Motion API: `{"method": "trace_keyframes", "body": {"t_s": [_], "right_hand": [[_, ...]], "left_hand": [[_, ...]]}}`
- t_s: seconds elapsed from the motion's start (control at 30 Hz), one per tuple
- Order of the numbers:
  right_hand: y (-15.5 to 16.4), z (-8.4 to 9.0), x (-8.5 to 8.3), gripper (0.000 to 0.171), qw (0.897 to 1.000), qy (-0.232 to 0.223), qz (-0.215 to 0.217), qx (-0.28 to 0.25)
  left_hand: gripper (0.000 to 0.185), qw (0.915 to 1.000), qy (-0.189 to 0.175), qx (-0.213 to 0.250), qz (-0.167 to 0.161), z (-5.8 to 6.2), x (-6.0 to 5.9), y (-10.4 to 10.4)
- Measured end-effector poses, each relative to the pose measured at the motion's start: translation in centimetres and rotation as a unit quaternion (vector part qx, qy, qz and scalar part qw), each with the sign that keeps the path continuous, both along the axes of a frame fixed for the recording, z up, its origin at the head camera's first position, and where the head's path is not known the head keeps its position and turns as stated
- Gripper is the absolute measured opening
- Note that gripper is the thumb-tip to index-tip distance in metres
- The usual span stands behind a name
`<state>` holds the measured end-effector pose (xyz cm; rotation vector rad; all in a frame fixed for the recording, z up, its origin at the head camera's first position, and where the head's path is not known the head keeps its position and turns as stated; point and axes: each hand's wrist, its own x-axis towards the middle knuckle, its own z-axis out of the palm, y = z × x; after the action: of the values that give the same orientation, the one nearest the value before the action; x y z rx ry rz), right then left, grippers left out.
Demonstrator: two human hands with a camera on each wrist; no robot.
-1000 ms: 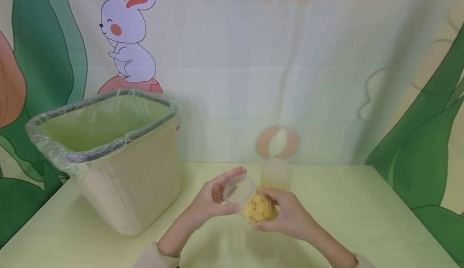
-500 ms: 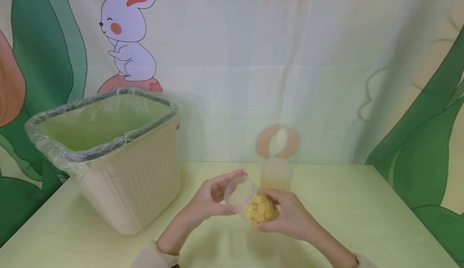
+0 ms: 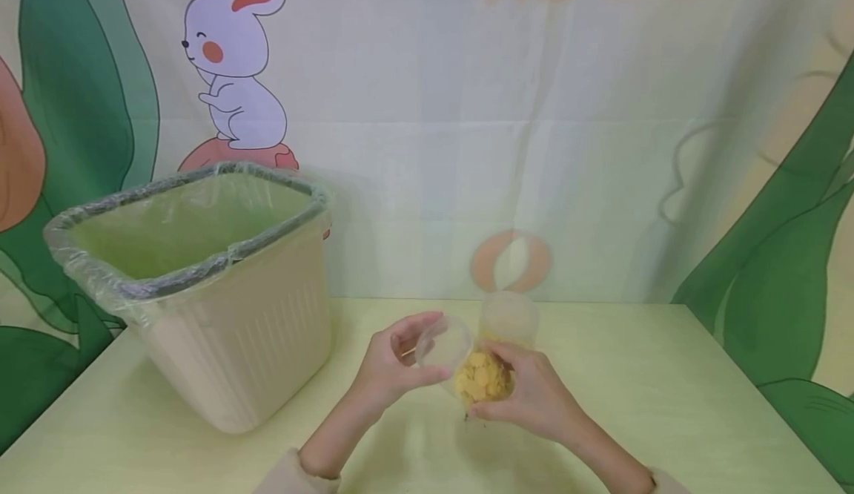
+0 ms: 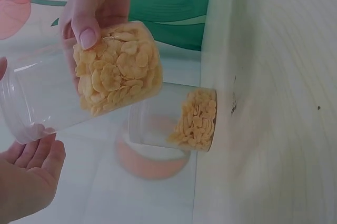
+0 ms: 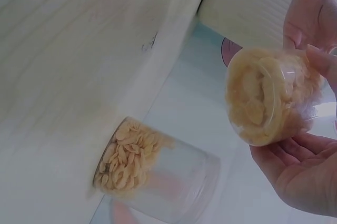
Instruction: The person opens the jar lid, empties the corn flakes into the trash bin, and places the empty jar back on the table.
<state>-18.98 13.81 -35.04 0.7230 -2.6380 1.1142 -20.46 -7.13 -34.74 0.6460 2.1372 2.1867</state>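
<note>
Flake jar tilted above bench, empty end leftward; right hand grips filled end, seemingly for weight; left hand pinches the other, probably steadying it

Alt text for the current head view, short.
A person's right hand grips the filled end of a tilted clear jar of yellow flakes, the left hand holding its rim end, above a pale table. A second jar stands behind; a beige bag-lined bin stands at the left, before a rabbit-print backdrop.
</note>
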Motion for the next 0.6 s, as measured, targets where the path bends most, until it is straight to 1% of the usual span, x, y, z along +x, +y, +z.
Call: {"method": "trace_keyframes", "body": {"t_s": [0.13, 0.3, 0.43, 0.6], "right_hand": [[-0.19, -0.03, -0.06, 0.069, 1.0, 0.01, -0.012, 0.006], [-0.29, 0.0, -0.08, 0.069, 1.0, 0.016, -0.011, 0.003], [-0.27, -0.03, -0.05, 0.069, 1.0, 0.02, -0.008, 0.001], [-0.19, -0.1, -0.02, 0.07, 1.0, 0.016, -0.006, 0.002]], "left_hand": [[0.06, 0.9996, -0.009, 0.002, 0.027, 0.17, 0.15, 0.19], [0.059, 0.999, -0.022, 0.01, 0.039, 0.32, 0.31, 0.36], [0.061, 0.9987, -0.033, 0.012, 0.036, 0.31, 0.35, 0.45], [0.064, 0.9989, -0.044, 0.012, 0.013, 0.29, 0.33, 0.43]]}}
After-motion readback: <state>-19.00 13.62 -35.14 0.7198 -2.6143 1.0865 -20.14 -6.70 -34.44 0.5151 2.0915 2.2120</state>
